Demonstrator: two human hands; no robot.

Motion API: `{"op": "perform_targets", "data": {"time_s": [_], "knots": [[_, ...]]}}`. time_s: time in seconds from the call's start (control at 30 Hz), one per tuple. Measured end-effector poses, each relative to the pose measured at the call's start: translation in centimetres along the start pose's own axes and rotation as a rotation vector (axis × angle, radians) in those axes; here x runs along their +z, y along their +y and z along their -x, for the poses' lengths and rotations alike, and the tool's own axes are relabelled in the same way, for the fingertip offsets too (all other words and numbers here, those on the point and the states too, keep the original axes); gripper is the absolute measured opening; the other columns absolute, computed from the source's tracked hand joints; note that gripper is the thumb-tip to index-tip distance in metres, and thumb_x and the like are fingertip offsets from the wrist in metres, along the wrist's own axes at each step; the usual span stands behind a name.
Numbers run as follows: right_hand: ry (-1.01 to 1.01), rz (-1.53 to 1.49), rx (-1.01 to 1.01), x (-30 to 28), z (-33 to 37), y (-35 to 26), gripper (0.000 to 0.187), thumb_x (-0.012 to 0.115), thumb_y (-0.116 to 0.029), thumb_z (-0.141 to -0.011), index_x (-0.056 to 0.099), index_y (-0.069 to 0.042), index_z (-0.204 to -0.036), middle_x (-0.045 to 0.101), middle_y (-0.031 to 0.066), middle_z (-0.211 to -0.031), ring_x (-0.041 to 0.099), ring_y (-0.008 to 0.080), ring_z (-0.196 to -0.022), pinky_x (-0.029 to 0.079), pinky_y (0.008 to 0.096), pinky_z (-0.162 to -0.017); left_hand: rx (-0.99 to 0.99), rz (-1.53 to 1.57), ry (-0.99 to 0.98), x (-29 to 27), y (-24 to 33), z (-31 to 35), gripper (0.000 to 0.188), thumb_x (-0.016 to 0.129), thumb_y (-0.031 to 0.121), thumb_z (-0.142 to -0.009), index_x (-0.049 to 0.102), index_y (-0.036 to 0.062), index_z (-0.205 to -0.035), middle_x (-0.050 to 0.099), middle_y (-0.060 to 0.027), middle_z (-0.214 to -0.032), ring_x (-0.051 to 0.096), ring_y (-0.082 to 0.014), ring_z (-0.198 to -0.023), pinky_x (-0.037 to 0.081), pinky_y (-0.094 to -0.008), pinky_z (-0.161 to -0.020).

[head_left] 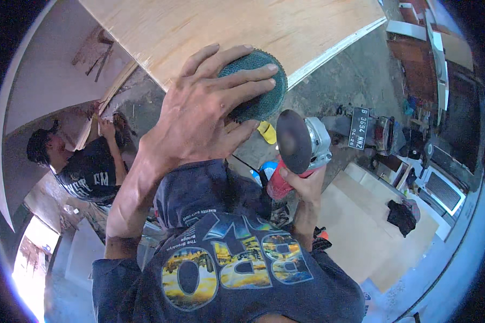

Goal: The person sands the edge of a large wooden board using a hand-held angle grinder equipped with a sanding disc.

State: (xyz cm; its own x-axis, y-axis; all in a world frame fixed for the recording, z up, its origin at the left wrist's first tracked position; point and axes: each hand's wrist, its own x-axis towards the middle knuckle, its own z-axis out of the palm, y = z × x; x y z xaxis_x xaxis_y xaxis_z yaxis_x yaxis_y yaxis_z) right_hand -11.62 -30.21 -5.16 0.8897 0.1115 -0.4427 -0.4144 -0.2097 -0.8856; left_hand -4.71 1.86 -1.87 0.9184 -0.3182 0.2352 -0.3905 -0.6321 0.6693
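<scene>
My left hand (199,105) grips a round, dark green sanding disc (261,97), its fingers spread over the face and the thumb at the lower edge. The disc is held in front of the near corner of a plywood panel (226,27); whether it touches the wood I cannot tell. Lower and to the right, my right hand (307,185) is wrapped round the red body of an angle grinder (288,180). The grinder's silver head carries a dark, round backing pad (293,141), turned toward the disc and apart from it. Part of the grinder is hidden behind my hand.
At the left a co-worker (86,161) in a dark cap and shirt holds a strip of wood. A parked motorcycle (380,132) stands to the right. Pale boards (372,226) lie at the lower right, with a dark cloth (402,218) on them. Something yellow (267,132) lies below.
</scene>
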Motion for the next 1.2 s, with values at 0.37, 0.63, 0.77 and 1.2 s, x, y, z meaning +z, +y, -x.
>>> {"op": "perform_targets", "data": {"time_s": [0.37, 0.63, 0.77, 1.2], "knots": [[0.0, 0.05, -0.043, 0.1, 0.0, 0.2, 0.093, 0.096, -0.008, -0.057, 0.051, 0.002, -0.139, 0.068, 0.0129, -0.126, 0.067, 0.0219, -0.113, 0.053, 0.0394, -0.1, -0.008, 0.006, -0.019, -0.2, 0.3, 0.1, 0.068, 0.077, 0.023, -0.069, 0.068, 0.0194, -0.136, 0.061, 0.0009, -0.152, 0.044, -0.0317, -0.151, 0.026, -0.057, -0.126], [0.037, -0.027, -0.008, 0.4, 0.2, 0.3, 0.093, 0.096, -0.007, -0.057, 0.051, 0.002, -0.139, 0.068, 0.0133, -0.126, 0.068, 0.0221, -0.114, 0.053, 0.0404, -0.102, -0.002, 0.004, -0.024, -0.1, 0.2, 0.3, 0.068, 0.077, 0.02, -0.069, 0.068, 0.0184, -0.137, 0.061, 0.0016, -0.153, 0.043, -0.0317, -0.151, 0.026, -0.0564, -0.126], [0.017, -0.01, 0.012, 0.6, 0.1, -0.3, 0.093, 0.096, -0.007, -0.057, 0.051, 0.003, -0.138, 0.068, 0.0135, -0.127, 0.068, 0.0226, -0.115, 0.053, 0.0411, -0.102, -0.008, -0.002, -0.026, -0.3, 0.5, 0.4, 0.068, 0.078, 0.02, -0.068, 0.068, 0.0178, -0.136, 0.061, 0.0017, -0.152, 0.044, -0.0315, -0.151, 0.026, -0.0563, -0.126], [-0.024, 0.119, -0.123, 0.2, 0.3, -0.1, 0.079, 0.094, -0.014, -0.071, 0.053, 0.003, -0.137, 0.071, 0.0144, -0.12, 0.072, 0.0234, -0.105, 0.058, 0.0403, -0.095, 0.007, -0.023, -0.015, -0.1, 0.4, 0.4, 0.068, 0.079, 0.024, -0.07, 0.067, 0.0188, -0.137, 0.061, 0.0011, -0.152, 0.045, -0.0311, -0.15, 0.027, -0.0569, -0.125]]}}
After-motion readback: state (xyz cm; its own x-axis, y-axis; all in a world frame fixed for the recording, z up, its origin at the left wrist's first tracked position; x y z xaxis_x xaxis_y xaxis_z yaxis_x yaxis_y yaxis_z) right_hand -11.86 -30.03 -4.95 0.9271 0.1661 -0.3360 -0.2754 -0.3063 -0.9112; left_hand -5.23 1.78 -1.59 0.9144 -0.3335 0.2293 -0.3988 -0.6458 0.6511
